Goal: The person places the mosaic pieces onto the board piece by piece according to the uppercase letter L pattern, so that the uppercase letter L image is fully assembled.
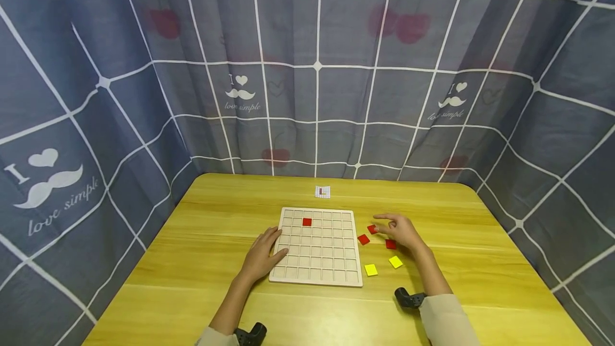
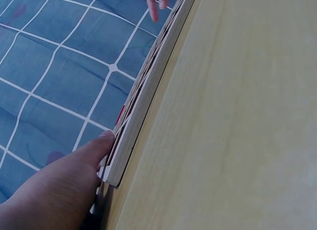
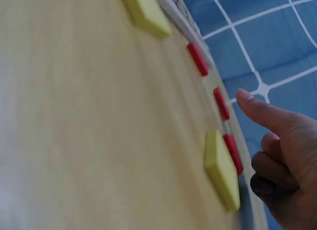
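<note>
A pale wooden grid board (image 1: 331, 251) lies on the table, with one red tile (image 1: 307, 222) in a cell of its upper left part. My left hand (image 1: 261, 256) rests at the board's left edge, its thumb over the frame and its fingers fairly straight along the side. To the right of the board, my right hand (image 1: 403, 233) hovers with index finger and thumb spread around a red tile (image 1: 372, 229), pinching nothing. A second red tile (image 1: 363, 239) and a third red tile (image 1: 391, 244) lie close by. In the right wrist view, the thumb stands apart from the tiles.
Two yellow tiles (image 1: 371, 270) (image 3: 223, 173) lie nearer the front, right of the board. Behind the board is a small printed grid card (image 1: 322, 191). The wooden table (image 1: 192, 282) is enclosed by a blue-grey checked curtain (image 1: 288, 95).
</note>
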A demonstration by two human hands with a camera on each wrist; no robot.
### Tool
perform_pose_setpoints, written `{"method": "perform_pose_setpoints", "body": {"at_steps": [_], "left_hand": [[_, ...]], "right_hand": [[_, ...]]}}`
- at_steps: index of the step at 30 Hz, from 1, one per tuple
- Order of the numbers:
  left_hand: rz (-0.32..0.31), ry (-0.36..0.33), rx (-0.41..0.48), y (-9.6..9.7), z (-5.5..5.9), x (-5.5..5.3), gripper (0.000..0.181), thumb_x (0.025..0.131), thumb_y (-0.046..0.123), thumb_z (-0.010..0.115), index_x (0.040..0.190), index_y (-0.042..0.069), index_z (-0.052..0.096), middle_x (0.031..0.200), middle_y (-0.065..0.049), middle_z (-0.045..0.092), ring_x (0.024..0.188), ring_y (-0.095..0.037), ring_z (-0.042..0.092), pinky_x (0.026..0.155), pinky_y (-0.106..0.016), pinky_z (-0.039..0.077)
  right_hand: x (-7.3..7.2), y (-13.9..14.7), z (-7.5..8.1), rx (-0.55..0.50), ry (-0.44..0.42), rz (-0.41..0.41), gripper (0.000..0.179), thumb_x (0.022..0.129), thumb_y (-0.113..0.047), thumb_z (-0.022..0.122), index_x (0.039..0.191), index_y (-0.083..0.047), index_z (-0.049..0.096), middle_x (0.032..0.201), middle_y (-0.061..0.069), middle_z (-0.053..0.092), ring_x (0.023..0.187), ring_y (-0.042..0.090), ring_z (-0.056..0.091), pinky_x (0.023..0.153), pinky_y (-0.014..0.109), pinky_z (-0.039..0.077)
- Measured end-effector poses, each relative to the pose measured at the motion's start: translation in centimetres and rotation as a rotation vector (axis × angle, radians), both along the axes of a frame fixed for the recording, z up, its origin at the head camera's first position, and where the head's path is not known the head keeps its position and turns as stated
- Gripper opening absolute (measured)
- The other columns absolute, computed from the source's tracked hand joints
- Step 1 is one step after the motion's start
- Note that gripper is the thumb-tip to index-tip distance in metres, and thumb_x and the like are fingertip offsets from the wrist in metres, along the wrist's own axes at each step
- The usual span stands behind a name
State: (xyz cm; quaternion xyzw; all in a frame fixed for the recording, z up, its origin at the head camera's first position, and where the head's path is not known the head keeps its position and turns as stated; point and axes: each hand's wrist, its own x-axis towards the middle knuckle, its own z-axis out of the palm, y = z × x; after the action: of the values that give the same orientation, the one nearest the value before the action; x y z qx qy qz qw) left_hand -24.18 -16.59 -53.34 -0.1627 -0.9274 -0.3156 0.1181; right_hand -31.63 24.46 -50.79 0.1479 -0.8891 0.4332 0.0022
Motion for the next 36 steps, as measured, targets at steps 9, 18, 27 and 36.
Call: {"method": "perform_pose_setpoints", "body": {"at_steps": [9, 18, 27, 36], "left_hand": [[0.003, -0.023, -0.007, -0.1, 0.2, 0.0, 0.059, 0.088, 0.038, 0.061, 0.135, 0.005, 0.047, 0.141, -0.015, 0.039, 0.131, -0.034, 0.032, 0.107, -0.051, 0.023], [-0.010, -0.011, -0.009, -0.1, 0.3, 0.0, 0.062, 0.086, 0.041, 0.062, 0.134, 0.004, 0.047, 0.140, -0.016, 0.039, 0.131, -0.034, 0.031, 0.108, -0.050, 0.022], [-0.006, -0.027, -0.014, 0.1, 0.5, 0.2, 0.063, 0.087, 0.042, 0.060, 0.135, 0.004, 0.046, 0.141, -0.016, 0.038, 0.132, -0.033, 0.031, 0.109, -0.048, 0.020], [-0.005, -0.043, -0.008, 0.1, 0.6, 0.2, 0.063, 0.087, 0.042, 0.060, 0.135, 0.004, 0.046, 0.141, -0.017, 0.038, 0.132, -0.034, 0.030, 0.109, -0.049, 0.019]], "right_hand": [[0.1, 0.3, -1.0, 0.093, 0.047, 0.016, 0.035, 0.079, -0.029, 0.073, 0.111, -0.014, 0.069, 0.052, -0.004, 0.035, 0.045, 0.007, 0.026, 0.042, 0.022, 0.025], [0.2, 0.0, -1.3, 0.087, 0.039, -0.053, 0.029, 0.080, -0.027, 0.073, 0.105, -0.012, 0.069, 0.051, -0.003, 0.035, 0.044, 0.009, 0.027, 0.041, 0.022, 0.025], [0.8, -2.9, -0.1, -0.019, 0.048, -0.053, 0.033, 0.077, -0.032, 0.074, 0.102, -0.011, 0.067, 0.048, -0.005, 0.028, 0.038, 0.006, 0.023, 0.036, 0.021, 0.022], [1.5, -9.4, 0.4, -0.006, 0.041, 0.060, 0.024, 0.076, -0.028, 0.076, 0.096, -0.019, 0.066, 0.048, -0.007, 0.025, 0.041, 0.007, 0.021, 0.038, 0.019, 0.018]]}}
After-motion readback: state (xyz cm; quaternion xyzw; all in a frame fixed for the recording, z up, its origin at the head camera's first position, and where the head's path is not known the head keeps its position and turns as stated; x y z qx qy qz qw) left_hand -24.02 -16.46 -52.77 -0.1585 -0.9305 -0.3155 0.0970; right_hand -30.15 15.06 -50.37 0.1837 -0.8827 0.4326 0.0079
